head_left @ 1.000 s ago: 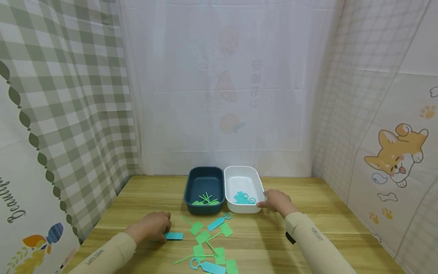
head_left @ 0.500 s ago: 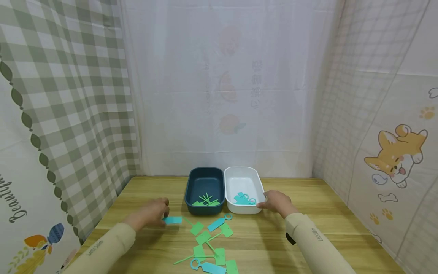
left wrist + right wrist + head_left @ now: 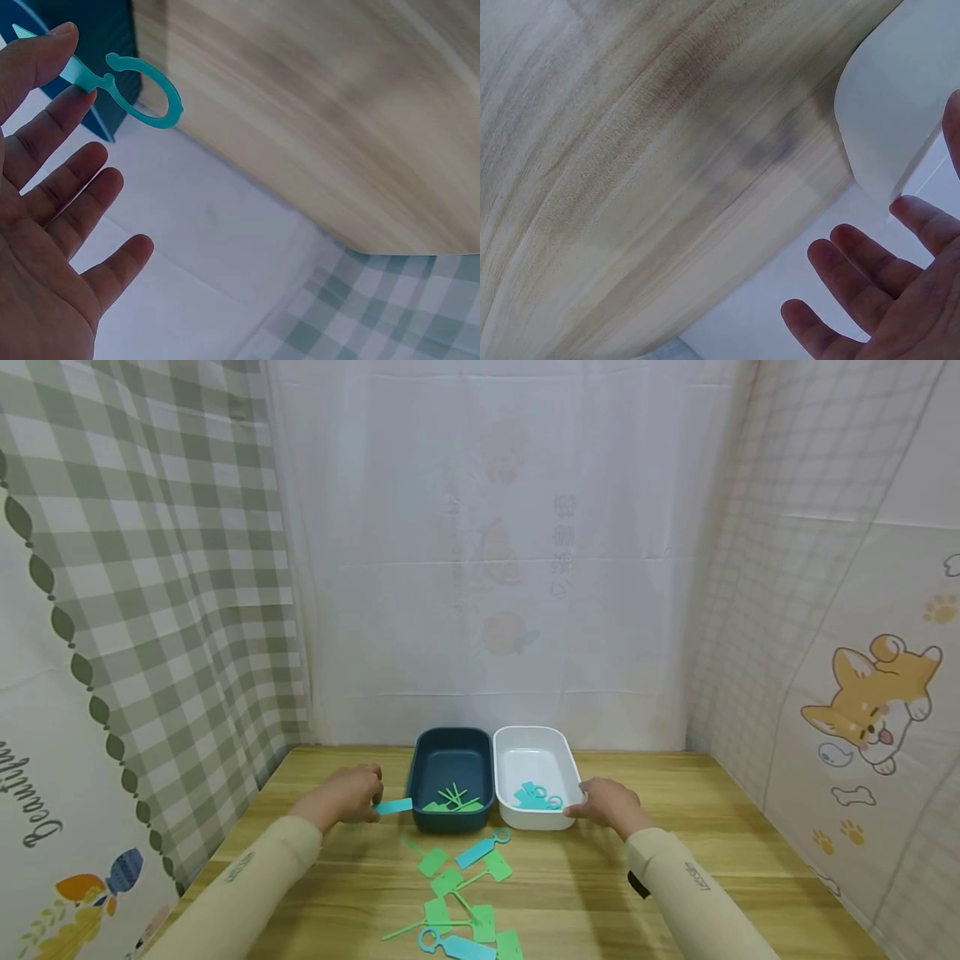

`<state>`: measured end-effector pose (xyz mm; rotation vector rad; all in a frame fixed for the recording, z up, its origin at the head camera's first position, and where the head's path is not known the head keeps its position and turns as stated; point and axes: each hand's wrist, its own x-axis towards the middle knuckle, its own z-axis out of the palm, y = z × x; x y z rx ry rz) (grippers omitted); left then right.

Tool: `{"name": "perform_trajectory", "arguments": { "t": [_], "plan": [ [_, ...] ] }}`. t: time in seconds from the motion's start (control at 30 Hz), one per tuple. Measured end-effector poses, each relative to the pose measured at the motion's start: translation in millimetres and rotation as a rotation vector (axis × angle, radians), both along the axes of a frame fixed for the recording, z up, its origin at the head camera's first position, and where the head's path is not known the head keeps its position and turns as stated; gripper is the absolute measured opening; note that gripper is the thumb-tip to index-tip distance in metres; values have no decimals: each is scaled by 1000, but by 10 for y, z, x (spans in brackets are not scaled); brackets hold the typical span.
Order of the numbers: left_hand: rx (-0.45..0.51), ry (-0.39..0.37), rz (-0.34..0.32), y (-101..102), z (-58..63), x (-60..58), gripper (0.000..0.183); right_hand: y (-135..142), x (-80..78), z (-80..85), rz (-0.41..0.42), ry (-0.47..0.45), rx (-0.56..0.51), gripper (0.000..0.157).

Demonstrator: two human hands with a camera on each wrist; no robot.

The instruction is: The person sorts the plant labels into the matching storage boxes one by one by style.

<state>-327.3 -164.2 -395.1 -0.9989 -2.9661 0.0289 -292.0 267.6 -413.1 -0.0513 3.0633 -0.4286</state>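
Note:
My left hand (image 3: 347, 796) pinches a blue plastic tag (image 3: 394, 806) between thumb and index finger, beside the left wall of the dark blue bin (image 3: 453, 745). In the left wrist view the tag's open ring (image 3: 174, 101) sticks out past the fingertips while the other fingers spread loosely. At the white bin's front right corner, my right hand (image 3: 609, 802) holds the white bin (image 3: 534, 818) with thumb and index finger. Its remaining fingers stand free in the right wrist view. Several blue tags (image 3: 534, 799) lie in the white bin, and green tags (image 3: 453, 800) lie in the dark one.
In front of the bins, several green tags with stems (image 3: 447, 881) lie scattered on the wooden table (image 3: 600, 893). Among them are a blue tag (image 3: 474, 853) near the bins and another blue tag (image 3: 467, 947) at the front edge of view. A white curtain (image 3: 420, 610) hangs behind.
The left hand has lifted the blue tag off the table and moved it forward and right to the dark bin's side. My right hand stays at the white bin's corner.

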Motion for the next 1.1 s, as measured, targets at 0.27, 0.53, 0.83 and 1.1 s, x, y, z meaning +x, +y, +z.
{"name": "perform_trajectory", "arguments": {
  "t": [0.27,0.53,0.83,1.1],
  "plan": [
    [11,50,-39,198,85,-91,15,22,10,-12,6,13,-22,65],
    [8,28,-15,464,150,-148,15,18,11,19,10,12,-15,63],
    [-45,89,-20,778,215,-171,19,49,11,1,8,-1,-1,65],
    [-85,121,8,1086,274,-183,15,23,16,16,17,8,-2,65]
  ]
}}
